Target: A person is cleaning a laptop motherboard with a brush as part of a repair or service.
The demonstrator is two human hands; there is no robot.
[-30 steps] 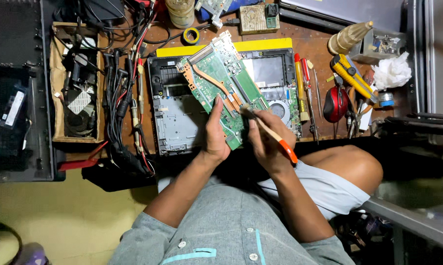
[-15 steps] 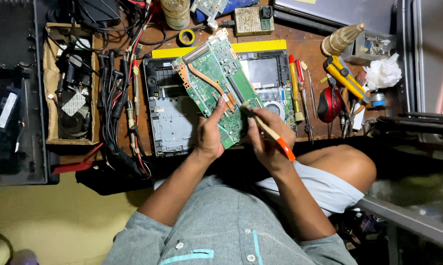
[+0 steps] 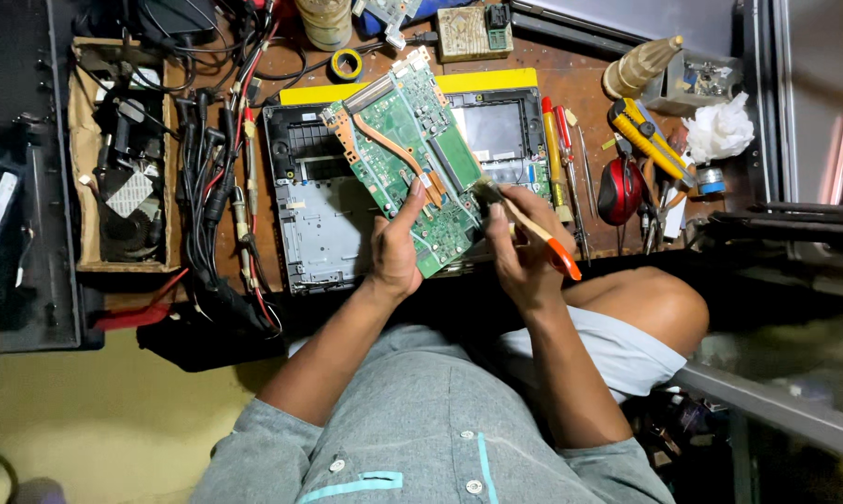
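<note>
- Evidently mid-cleaning: left hand (image 3: 395, 250) fingers clamp the green circuit board (image 3: 410, 159), tilted above the opened laptop base (image 3: 323, 224).
- Right hand (image 3: 524, 257) fingers pinch a brush (image 3: 529, 227), its bristles at the board's edge; the base appears untouched.

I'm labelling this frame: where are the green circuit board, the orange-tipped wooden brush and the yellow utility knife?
green circuit board (image 3: 404, 149), head view, on its middle beside the copper pipe
orange-tipped wooden brush (image 3: 563, 259), head view, on its orange handle end
yellow utility knife (image 3: 647, 138), head view, on its body
</note>
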